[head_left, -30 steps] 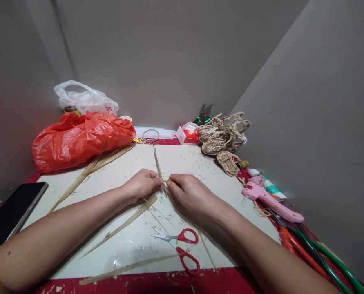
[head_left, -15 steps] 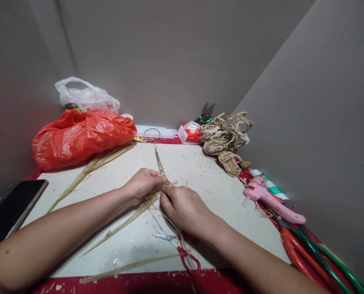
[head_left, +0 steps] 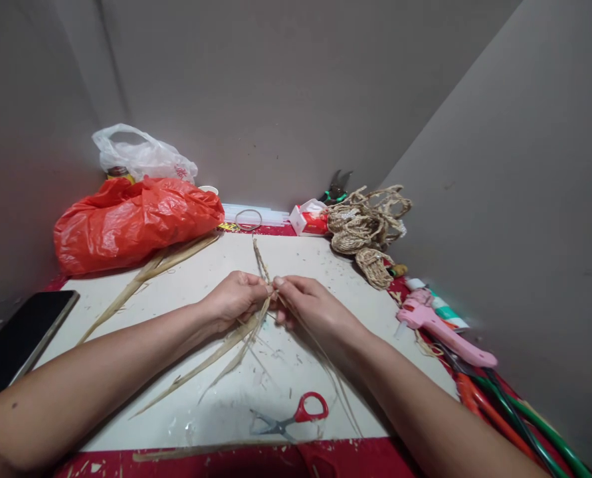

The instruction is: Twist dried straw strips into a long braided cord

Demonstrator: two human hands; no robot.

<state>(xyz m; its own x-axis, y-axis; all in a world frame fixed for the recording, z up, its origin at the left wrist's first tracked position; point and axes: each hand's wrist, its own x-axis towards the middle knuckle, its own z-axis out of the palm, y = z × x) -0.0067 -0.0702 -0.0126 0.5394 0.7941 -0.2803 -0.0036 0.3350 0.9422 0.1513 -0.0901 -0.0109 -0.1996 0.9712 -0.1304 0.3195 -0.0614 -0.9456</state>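
In the head view, my left hand (head_left: 243, 297) pinches a thin braid of dried plant fibre (head_left: 260, 257) near the middle of the white board. Its braided end points away from me. My right hand (head_left: 308, 304) is closed on the strands right beside the left, the fingertips nearly touching. Loose fibre strips (head_left: 236, 358) hang from the pinch toward me, and thin strands (head_left: 333, 378) trail under my right wrist. Closer to me lie open scissors (head_left: 309, 407) with red handles, near the board's front edge.
A red plastic bag (head_left: 136, 226) and long dried strips (head_left: 126, 295) lie at left, with a phone (head_left: 26, 338) nearer. Coiled braided rope pieces (head_left: 358, 229) stand back right. A pink glue gun (head_left: 435, 325) and coloured-handled tools (head_left: 499, 405) line the right edge.
My right hand has turned and moved up and right, its thumb now at the braid. The strands below have spread out. The scissors have shifted toward the front edge.
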